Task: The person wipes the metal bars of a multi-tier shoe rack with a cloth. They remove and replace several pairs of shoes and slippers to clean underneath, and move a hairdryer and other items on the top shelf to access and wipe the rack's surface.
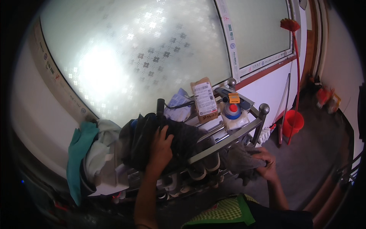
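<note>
My right hand (pixel 266 164) grips a bunched grey cloth (pixel 243 159) beside the front right of a metal shoe rack (pixel 226 142). My left hand (pixel 161 144) rests on dark folded fabric (pixel 137 143) on the rack's top; whether its fingers grip the fabric, I cannot tell. A black umbrella-like handle (pixel 160 106) stands up just behind that hand. Right of the dark fabric, a cardboard parcel (pixel 203 98) with a label lies on the rack, near a blue container with a red knob (pixel 233 110) and a small orange box (pixel 234 98).
Shoes (pixel 197 171) fill the shelves below. Teal rubber gloves (pixel 81 148) and pale cloth (pixel 105 134) hang over a box at the left. A red bucket (pixel 293 123) and a red-handled broom (pixel 297 63) stand at the right. A patterned glass window (pixel 171 37) rises behind the rack.
</note>
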Tool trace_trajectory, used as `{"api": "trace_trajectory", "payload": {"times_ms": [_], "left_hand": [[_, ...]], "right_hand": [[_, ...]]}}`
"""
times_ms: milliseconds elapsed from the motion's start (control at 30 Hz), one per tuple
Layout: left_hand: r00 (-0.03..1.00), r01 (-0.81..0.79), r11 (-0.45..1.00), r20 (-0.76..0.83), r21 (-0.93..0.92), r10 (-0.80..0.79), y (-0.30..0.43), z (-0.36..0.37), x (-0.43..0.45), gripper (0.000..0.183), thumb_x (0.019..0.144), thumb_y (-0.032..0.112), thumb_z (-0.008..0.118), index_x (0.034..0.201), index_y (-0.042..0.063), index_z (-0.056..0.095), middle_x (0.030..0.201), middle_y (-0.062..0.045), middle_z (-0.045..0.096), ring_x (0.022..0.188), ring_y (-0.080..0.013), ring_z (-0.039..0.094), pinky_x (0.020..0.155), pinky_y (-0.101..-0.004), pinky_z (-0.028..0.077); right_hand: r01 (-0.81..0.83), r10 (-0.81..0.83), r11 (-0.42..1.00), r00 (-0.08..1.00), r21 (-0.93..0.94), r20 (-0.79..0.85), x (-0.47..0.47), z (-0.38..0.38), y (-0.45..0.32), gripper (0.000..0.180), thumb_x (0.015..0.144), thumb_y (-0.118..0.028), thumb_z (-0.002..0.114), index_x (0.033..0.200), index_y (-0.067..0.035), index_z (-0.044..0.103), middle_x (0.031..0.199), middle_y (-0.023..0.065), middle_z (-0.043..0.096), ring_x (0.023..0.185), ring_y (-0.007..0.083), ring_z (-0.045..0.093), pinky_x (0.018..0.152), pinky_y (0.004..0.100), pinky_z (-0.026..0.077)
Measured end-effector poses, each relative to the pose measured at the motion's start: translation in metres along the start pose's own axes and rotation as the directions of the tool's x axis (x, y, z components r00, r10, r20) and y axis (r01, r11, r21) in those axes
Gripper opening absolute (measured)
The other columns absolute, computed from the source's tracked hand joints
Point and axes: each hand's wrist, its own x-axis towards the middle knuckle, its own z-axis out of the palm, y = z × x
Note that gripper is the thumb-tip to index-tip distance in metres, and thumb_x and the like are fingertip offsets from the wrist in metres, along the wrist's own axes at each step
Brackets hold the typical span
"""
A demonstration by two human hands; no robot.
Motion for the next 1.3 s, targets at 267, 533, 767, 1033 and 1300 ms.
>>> {"api": "trace_trajectory", "payload": {"times_ms": [267,533,767,1033,1300], "left_hand": [[0.992,-0.054,0.97,0.095,-0.238,0.078,-0.021,-0.014,0.006,0.037,0.069,-0.014,0.051,0.101,0.002,0.062,0.133,-0.019,0.047,0.126,-0.0381,0.043,0.106,-0.0418,0.036],[0.989,-0.058,0.959,0.116,-0.277,0.093,-0.027,-0.01,0.007,0.035,0.072,-0.015,0.049,0.1,0.001,0.063,0.133,-0.02,0.047,0.127,-0.038,0.042,0.107,-0.0403,0.035],[0.992,-0.05,0.961,0.099,-0.274,0.08,-0.026,-0.013,0.007,0.035,0.071,-0.015,0.049,0.099,0.001,0.063,0.132,-0.02,0.048,0.127,-0.0376,0.042,0.107,-0.0404,0.034],[0.995,-0.069,0.965,0.046,-0.251,0.083,-0.023,-0.005,0.007,0.037,0.068,-0.015,0.051,0.099,0.002,0.062,0.13,-0.018,0.049,0.124,-0.0378,0.044,0.104,-0.0414,0.037],[0.999,-0.025,0.974,0.038,-0.224,0.034,-0.027,0.004,0.0,0.036,0.068,-0.012,0.053,0.1,0.002,0.063,0.131,-0.018,0.049,0.124,-0.0381,0.043,0.105,-0.0409,0.036]], "right_hand": [[0.08,0.052,0.648,0.987,-0.757,0.149,0.066,0.086,0.016,0.049,0.067,-0.018,0.074,0.114,-0.008,0.063,0.12,0.0241,0.055,0.085,0.0365,0.066,0.075,0.0418,0.055],[0.297,-0.02,0.657,0.926,-0.693,0.378,0.055,0.14,0.02,0.044,0.068,-0.022,0.074,0.108,-0.009,0.062,0.11,0.0192,0.056,0.073,0.0335,0.065,0.061,0.0405,0.055],[0.384,-0.125,0.669,0.902,-0.637,0.412,0.044,0.166,0.016,0.046,0.066,-0.023,0.073,0.11,-0.011,0.061,0.121,0.0176,0.053,0.081,0.0316,0.065,0.065,0.0391,0.054],[0.487,-0.246,0.711,0.848,-0.508,0.469,0.027,0.147,0.031,0.041,0.068,-0.017,0.072,0.108,-0.013,0.065,0.124,0.0122,0.054,0.083,0.0293,0.064,0.067,0.0366,0.054],[0.331,-0.191,0.896,0.89,-0.298,0.413,0.025,0.13,0.025,0.045,0.064,-0.015,0.076,0.107,-0.011,0.067,0.124,0.0181,0.058,0.1,0.036,0.063,0.081,0.0396,0.054]]}}
